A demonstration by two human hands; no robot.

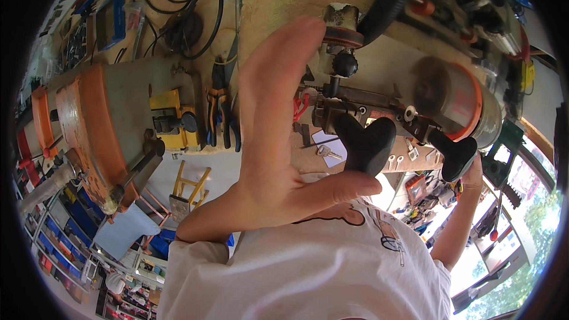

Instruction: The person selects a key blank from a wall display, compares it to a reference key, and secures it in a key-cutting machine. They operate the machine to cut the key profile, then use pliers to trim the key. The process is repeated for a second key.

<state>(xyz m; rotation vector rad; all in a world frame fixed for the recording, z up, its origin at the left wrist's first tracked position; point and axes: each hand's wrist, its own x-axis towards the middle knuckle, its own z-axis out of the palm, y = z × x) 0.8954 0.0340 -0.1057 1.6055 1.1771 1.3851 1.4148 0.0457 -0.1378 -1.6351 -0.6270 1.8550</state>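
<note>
A key-cutting machine with dark metal carriage (379, 104) stands on the wooden bench in front of me. Two black wing knobs stick out from its near side: a left wing knob (368, 145) and a right wing knob (453, 155). My left hand (267, 160) is open, its thumb stretched along the lower edge of the left wing knob and its forefinger pointing up toward a round black ball knob (344, 65). At the far side of the right wing knob, my right hand (472, 175) grips it, fingers partly hidden.
Loose keys (328, 152) lie on white paper beside the machine. Pliers (219, 109) with orange-and-blue handles and black cables (198, 12) are to the left, with an orange machine (89, 130) and a yellow vise-like block (175, 121). A wooden stool (191, 185) stands on the floor.
</note>
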